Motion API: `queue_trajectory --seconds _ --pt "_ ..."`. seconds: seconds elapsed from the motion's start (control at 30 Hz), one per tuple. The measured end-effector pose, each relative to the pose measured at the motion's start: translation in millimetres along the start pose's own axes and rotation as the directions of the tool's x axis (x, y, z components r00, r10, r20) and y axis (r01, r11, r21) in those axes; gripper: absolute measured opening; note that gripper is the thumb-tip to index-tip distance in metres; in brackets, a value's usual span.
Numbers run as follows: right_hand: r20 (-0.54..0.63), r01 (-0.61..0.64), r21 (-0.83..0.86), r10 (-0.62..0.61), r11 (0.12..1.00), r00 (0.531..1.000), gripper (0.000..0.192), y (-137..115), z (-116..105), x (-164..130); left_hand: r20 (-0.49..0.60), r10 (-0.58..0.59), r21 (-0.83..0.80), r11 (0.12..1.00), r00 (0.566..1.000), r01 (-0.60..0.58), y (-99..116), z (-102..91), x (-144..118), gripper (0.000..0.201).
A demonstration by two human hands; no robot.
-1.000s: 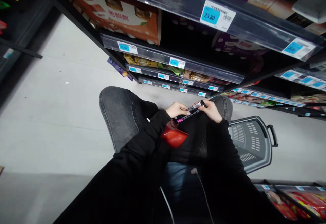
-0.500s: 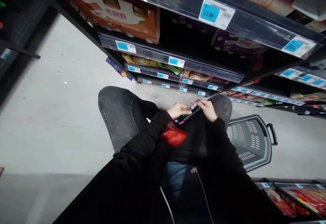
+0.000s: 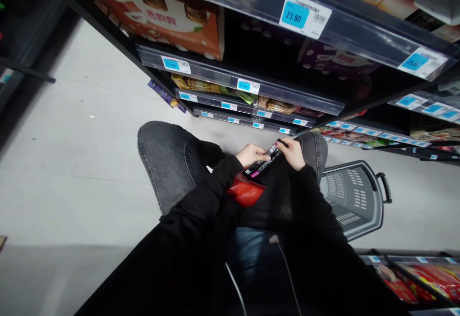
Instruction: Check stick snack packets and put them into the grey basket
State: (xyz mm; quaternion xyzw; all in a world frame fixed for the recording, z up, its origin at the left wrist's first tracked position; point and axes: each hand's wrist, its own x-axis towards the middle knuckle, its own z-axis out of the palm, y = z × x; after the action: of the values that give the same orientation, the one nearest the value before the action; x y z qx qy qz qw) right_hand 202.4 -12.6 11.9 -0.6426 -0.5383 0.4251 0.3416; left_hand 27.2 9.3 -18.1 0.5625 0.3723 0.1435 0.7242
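Between my knees my left hand (image 3: pixel 252 155) is closed on the lower part of a narrow black printed package (image 3: pixel 264 161), its thumb lying on top. My right hand (image 3: pixel 292 154) pinches the upper end of the same package, which is tilted up to the right. White lettering, a pale label and a small pink patch show on its face. Just below it lies a glossy red thing (image 3: pixel 246 192), partly covered by my left sleeve; its kind cannot be made out. The fingers under the package are mostly hidden.
In front stand dark shelves with price tags (image 3: pixel 304 15) and an orange carton (image 3: pixel 172 21). A grey shopping basket (image 3: pixel 379 210) with a black handle is on the floor beside my right knee. More shelving (image 3: pixel 398 259) with red packages is at lower right. A white earphone cord hangs before me.
The black package has turned slightly in my hands, so more of its printed face shows. My right fingers have shifted a little on its upper end.
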Motion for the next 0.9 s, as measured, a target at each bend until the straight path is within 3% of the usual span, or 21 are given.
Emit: queue_trajectory --seconds 0.27,0.37,0.5,0.7,0.9 --pt "0.015 0.018 -0.059 -0.017 0.998 1.0 0.031 2.2 1.7 0.5 0.161 -0.057 -0.111 0.991 0.985 0.076 6.8 1.3 -1.0 0.03" --pt "0.027 0.044 -0.038 -0.043 0.998 0.999 0.026 2.6 3.4 0.8 0.139 -0.074 -0.149 0.984 0.988 0.094 2.7 1.7 -0.1 0.028" --pt "0.062 0.008 0.036 -0.01 0.999 0.998 0.045 4.6 6.2 0.7 0.094 -0.109 -0.178 0.976 0.99 0.125 -1.5 1.9 1.2 0.027" --pt "0.016 -0.026 -0.016 0.026 1.0 1.0 0.027 7.8 5.4 2.0 0.114 -0.129 -0.144 0.979 0.985 0.145 5.6 2.5 -1.8 0.025" --pt "0.005 -0.013 0.044 0.012 0.999 1.0 0.022 4.5 2.4 2.7 0.124 -0.067 -0.128 0.988 0.99 0.083 5.6 3.1 -1.8 0.029"
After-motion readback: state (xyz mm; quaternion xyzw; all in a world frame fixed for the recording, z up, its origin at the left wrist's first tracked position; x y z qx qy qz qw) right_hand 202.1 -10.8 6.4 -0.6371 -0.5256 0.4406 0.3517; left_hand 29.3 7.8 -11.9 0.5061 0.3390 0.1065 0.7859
